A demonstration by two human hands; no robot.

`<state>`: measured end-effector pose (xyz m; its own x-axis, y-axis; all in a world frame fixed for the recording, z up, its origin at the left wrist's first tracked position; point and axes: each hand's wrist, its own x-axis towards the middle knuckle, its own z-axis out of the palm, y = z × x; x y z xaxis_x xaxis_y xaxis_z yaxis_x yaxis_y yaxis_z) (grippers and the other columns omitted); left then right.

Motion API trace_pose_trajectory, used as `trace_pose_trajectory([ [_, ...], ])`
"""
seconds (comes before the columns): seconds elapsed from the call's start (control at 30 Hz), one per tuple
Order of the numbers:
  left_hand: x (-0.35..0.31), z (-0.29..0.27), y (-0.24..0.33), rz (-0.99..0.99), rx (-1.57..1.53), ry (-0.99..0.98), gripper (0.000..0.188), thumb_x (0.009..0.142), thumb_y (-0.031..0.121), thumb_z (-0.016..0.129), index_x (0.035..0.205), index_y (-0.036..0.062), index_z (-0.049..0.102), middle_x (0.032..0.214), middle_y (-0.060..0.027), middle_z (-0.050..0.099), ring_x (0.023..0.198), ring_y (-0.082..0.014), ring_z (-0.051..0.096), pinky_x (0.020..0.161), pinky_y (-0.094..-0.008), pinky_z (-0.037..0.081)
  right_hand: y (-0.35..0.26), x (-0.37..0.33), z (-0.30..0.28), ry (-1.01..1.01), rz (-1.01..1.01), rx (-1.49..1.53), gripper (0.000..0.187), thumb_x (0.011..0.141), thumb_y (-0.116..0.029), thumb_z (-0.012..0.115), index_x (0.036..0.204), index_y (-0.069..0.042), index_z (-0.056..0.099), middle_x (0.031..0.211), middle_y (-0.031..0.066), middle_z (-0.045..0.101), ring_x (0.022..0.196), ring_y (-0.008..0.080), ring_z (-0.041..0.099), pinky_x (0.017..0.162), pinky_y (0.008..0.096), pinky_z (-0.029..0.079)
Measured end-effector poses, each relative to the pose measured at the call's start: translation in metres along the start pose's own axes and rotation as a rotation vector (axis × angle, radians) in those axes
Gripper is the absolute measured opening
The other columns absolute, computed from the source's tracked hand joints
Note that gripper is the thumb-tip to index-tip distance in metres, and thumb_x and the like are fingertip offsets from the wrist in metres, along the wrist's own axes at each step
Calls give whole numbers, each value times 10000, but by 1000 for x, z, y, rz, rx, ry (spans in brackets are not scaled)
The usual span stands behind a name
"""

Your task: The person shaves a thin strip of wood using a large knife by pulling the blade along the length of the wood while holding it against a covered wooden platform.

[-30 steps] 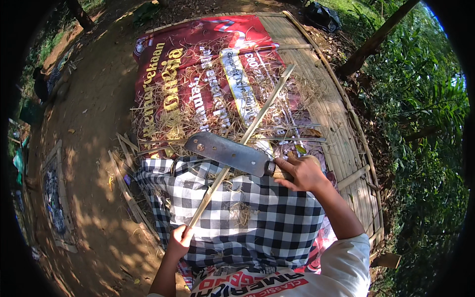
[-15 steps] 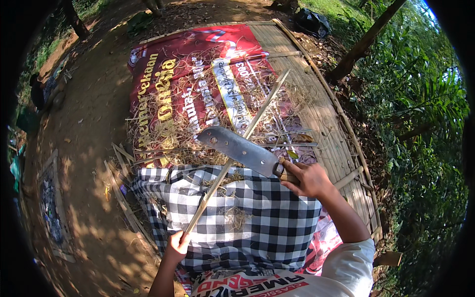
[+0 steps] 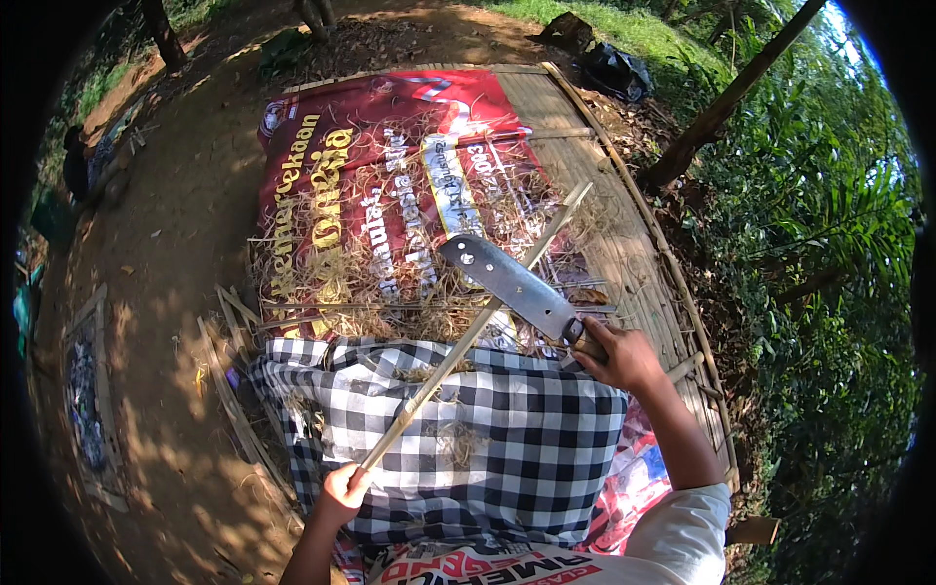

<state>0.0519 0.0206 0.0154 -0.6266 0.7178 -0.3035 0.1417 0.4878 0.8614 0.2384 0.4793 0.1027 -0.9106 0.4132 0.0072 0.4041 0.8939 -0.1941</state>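
While your left hand holds the near end of the long, thin stick, your right hand grips the handle of the big knife. Both hands are closed round what they hold. On a clock with you at six, your left hand is at seven and your right hand is near four. The stick runs from seven to between one and two. The blade crosses over it just past its middle, pointing to ten. I cannot tell if the sharp edge touches the stick. A checked cloth lies at six, under the near part of the stick. At twelve, a red sheet with curly shavings covers part of the bamboo table. To work well, hold the stick firm so it cannot roll. A low, flat blade and a light push seem best. Your left hand is well apart from the blade, which looks safe.
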Motion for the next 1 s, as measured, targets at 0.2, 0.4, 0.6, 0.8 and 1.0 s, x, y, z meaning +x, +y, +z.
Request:
trace_pose_trajectory([
  [0.2,-3,-1,-11,-18,-6,-24,201,903,170,599,781,15,563,542,-26,373,502,-97,347,466,-292,320,21,-3,-17,54,-99,-73,551,811,-472,652,1229,-119,592,822,162,675,695,359,658,619,439,529],
  [0.4,4,0,5,-15,-4,-67,213,909,177,608,794,-1,602,569,7,389,533,-78,345,481,-279,308,54,-11,-23,242,136,-72,494,781,-373,730,1142,-50,631,752,193,669,654,365,659,585,423,520],
  [0.6,1,-5,-2,-12,-45,-81,180,909,171,597,870,-1,634,562,-13,400,524,-85,353,478,-278,323,-1,-20,-21,-53,-29,-78,604,799,-455,679,1270,-97,556,814,163,643,668,362,643,594,448,518],
  [0.8,0,-4,-28,-51,-86,-99,157,901,145,604,860,-5,621,572,21,384,538,-67,336,480,-264,311,60,-18,-40,192,108,-59,526,778,-415,719,1146,-50,629,778,160,662,652,348,650,578,425,517],
  [1.0,4,-9,-17,-8,-30,-155,159,910,142,596,857,-4,631,592,46,420,552,-46,351,490,-251,305,63,-29,-26,289,148,-65,509,773,-399,734,1127,-49,630,686,184,650,631,363,649,555,416,509],
])
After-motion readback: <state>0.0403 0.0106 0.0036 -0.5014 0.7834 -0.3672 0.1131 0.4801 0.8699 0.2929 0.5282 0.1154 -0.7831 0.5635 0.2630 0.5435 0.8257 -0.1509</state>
